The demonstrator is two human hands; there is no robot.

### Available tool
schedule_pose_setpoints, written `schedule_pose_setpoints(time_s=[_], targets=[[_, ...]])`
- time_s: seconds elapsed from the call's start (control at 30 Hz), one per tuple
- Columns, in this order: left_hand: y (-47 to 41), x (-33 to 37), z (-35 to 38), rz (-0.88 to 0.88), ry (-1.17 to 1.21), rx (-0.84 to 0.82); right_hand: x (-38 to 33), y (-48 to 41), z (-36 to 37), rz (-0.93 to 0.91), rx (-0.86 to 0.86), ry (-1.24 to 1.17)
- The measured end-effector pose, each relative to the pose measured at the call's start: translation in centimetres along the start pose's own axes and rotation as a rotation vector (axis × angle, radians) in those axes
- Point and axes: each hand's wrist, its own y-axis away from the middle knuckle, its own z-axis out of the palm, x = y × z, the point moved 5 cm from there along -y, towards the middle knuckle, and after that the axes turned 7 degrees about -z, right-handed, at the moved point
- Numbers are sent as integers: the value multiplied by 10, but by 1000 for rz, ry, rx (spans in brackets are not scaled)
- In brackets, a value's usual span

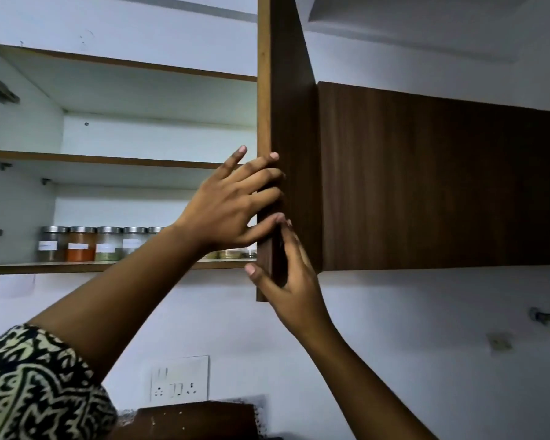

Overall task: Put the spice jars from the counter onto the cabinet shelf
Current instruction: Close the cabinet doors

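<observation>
Both gripping the door (286, 122) edge, left hand (232, 204) above right hand (286, 281), likely to shut jars (80, 244) in on shelf (61, 267)

Place: a home kitchen.
Storage: a wall cabinet (426, 173) in dark wood laminate, one door (291, 122) swung open on white shelves (102, 158).
Contents: a row of spice jars (81, 244) with steel lids and paper labels, holding red, green and brown powders, on the lowest shelf.
Wall: painted plaster with a white socket plate (180, 377) under the cabinet.
</observation>
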Motion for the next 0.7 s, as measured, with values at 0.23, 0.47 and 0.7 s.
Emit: schedule_pose_setpoints(time_s=[0.23,0.47,0.7], targets=[[83,-91,39,-98,7,-143,10,-32,117,-57,-49,206],[157,-172,120,-137,-44,-395,59,-63,233,-14,-37,486],[202,-220,209,-153,-63,-610,117,-94,311,49,-35,672]])
